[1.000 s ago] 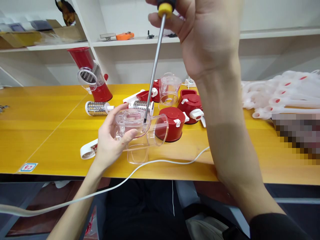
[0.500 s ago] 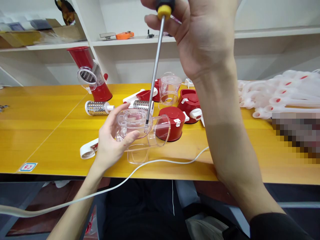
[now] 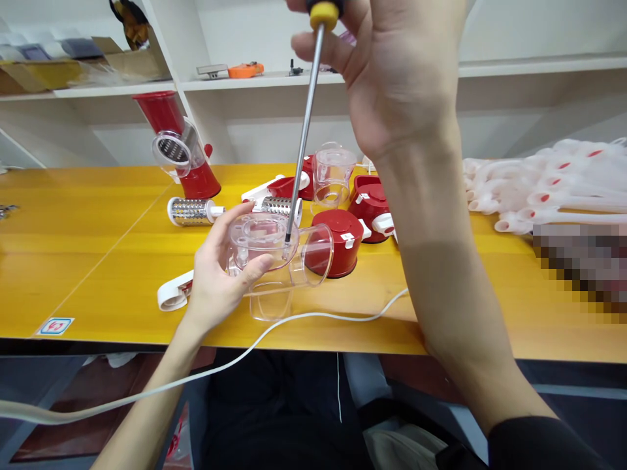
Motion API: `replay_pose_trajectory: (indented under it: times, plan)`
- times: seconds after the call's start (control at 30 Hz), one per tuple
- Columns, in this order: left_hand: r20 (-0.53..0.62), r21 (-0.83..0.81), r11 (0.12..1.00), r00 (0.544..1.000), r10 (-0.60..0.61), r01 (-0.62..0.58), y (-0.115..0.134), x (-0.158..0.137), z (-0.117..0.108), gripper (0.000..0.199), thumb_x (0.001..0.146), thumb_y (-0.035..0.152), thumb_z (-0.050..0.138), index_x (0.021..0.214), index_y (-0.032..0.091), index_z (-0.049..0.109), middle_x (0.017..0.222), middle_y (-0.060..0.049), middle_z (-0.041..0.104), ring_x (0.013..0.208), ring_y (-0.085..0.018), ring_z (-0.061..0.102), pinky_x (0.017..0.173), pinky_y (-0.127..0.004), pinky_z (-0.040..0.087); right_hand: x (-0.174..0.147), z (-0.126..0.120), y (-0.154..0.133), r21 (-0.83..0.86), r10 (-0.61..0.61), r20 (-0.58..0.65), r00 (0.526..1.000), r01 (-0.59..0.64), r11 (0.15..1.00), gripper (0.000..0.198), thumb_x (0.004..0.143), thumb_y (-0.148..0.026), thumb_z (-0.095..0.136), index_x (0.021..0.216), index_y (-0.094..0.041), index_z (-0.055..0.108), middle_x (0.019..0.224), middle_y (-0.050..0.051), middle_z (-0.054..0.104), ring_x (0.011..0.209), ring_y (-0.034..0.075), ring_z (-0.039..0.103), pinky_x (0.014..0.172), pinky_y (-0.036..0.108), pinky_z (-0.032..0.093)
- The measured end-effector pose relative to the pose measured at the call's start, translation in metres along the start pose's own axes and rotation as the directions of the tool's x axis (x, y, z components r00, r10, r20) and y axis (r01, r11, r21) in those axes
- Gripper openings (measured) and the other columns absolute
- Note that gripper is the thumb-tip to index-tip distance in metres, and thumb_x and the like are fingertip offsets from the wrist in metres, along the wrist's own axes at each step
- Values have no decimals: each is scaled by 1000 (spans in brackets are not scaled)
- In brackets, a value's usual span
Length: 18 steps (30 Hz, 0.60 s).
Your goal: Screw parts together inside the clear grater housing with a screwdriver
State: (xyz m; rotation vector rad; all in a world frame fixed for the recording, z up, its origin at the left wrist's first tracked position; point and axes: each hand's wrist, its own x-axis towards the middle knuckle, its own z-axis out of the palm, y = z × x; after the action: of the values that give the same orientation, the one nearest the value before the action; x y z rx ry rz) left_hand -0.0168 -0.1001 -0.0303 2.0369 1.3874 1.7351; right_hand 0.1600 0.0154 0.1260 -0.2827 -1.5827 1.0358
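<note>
My left hand [image 3: 220,274] grips a clear plastic grater housing [image 3: 264,245], thumb on the near side and fingers round the far left. The housing has a round flange on top and a wide tube pointing right. High up, my right hand [image 3: 377,72] is closed on the handle of a screwdriver [image 3: 306,124] with a black and yellow grip, partly cut off by the top edge. The long steel shaft slants down, and its tip meets the housing's flange near the right rim. Any screw under the tip is too small to make out.
Behind the housing are red bases [image 3: 336,241], a drum grater [image 3: 189,212] and another clear housing [image 3: 333,166]. An assembled red grater [image 3: 176,147] stands back left. White handles [image 3: 553,183] are piled right. A white cable [image 3: 313,314] crosses in front.
My right hand's fingers have shifted slightly around the screwdriver handle. The housing, my left hand and the screwdriver tip stay almost in the same place.
</note>
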Motion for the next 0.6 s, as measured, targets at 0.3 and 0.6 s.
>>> replay_pose_trajectory:
  times: [0.3, 0.6]
  plan:
    - [11, -10, 1000, 1000, -11, 11, -1, 0, 0, 66, 82, 63, 79, 133, 26, 64, 139, -6, 68, 136, -31, 60, 120, -52, 49, -2, 4, -1, 39, 28, 52, 998, -30, 999, 53, 76, -37, 30, 118, -6, 39, 88, -16, 62, 94, -8, 68, 101, 23, 59]
    - [6, 4, 1000, 1000, -2, 2, -1, 0, 0, 67, 82, 67, 77, 132, 25, 64, 138, -7, 68, 139, -33, 58, 122, -54, 46, -4, 6, -5, -5, 22, 9, 1000, -22, 1000, 47, 76, -30, 41, 116, -5, 41, 84, -16, 59, 92, -8, 68, 100, 19, 57]
